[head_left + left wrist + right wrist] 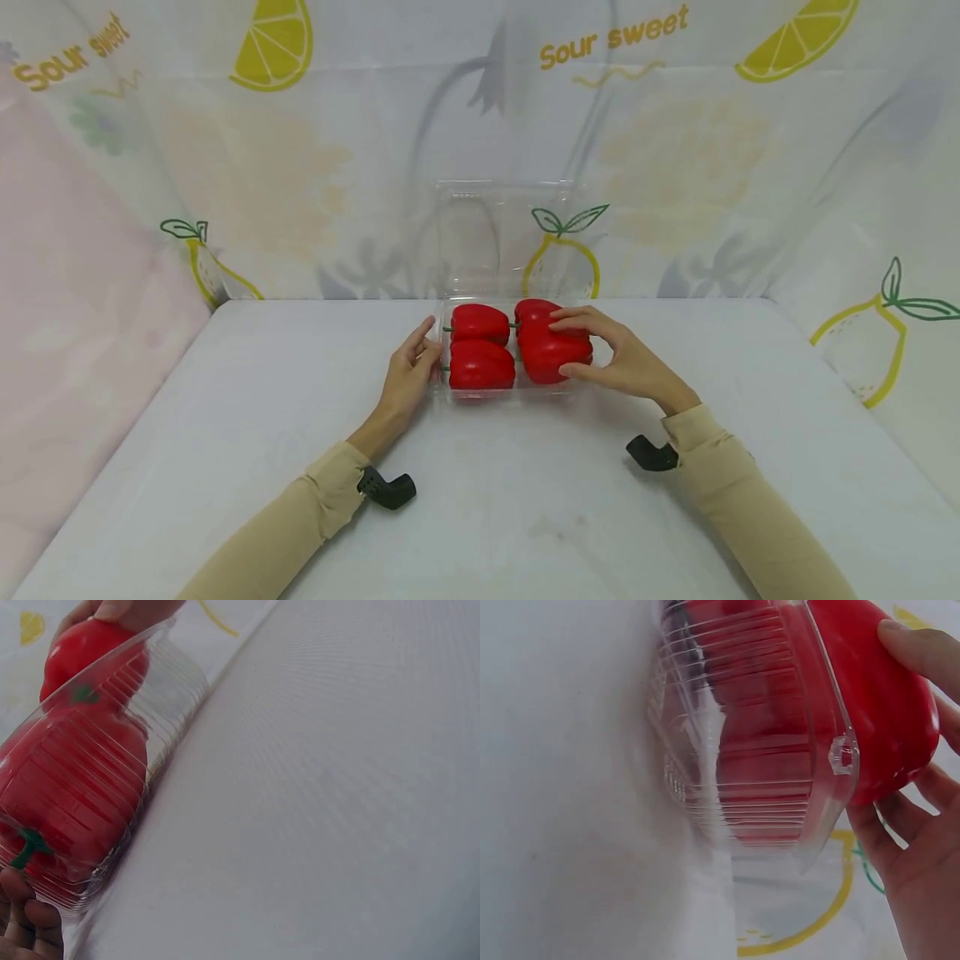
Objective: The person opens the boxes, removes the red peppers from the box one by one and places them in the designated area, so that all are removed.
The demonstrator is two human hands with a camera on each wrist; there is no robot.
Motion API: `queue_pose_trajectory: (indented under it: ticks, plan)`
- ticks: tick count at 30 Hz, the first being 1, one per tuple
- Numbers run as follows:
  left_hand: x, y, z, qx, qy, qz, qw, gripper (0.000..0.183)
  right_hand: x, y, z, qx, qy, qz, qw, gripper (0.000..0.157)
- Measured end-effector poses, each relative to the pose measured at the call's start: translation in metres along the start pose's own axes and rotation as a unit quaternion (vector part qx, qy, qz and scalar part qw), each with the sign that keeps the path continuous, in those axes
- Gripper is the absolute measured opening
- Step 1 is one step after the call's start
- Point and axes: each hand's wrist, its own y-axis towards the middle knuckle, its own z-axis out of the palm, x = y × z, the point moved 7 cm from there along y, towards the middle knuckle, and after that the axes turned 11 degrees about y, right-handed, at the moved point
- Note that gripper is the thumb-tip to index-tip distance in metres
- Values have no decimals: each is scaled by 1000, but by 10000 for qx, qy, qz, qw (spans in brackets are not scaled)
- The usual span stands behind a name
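Note:
In the head view, a clear plastic clamshell box (540, 393) stands on the table with its lid raised at the back. Two red bell peppers (480, 367) lie one behind the other in its left half, green stems facing left. Another red bell pepper (534, 309) is at the back right. My right hand (626, 358) holds a red bell pepper (542, 354) at the front right, thumb in front and fingers behind; in the right wrist view this pepper (885, 712) sits partly above the box rim. My left hand (408, 371) touches the box's left side with its fingers.
The raised clear lid (468, 237) stands upright against a printed curtain (375, 167) with lemon drawings. A white cloth covers the table (480, 517). Black wrist cameras (390, 490) are strapped to both sleeves.

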Motion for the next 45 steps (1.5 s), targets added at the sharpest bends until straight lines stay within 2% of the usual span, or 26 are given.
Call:
queue_pose_trajectory:
  ticks: [9,16,19,24,35,45]
  plan:
    - [0,0,0,-23,83,46,10000,51,0,1,-8,-186,222,-115,9995,57]
    - [22,12,1,-55,-27,39,10000,51,-23,2,-13,-245,292,-101,9992,62]
    - [26,13,1,-113,56,88,9999,51,-33,2,-15,-251,310,-43,9992,63]
    - [27,13,1,-184,127,194,9996,50,-36,2,-19,-313,286,-18,9991,60]
    - [28,13,1,-198,81,124,9997,49,-38,0,-32,-750,447,-184,9960,55]
    - [28,11,1,-190,103,93,9997,49,-45,-2,-44,-1152,359,66,9927,63]
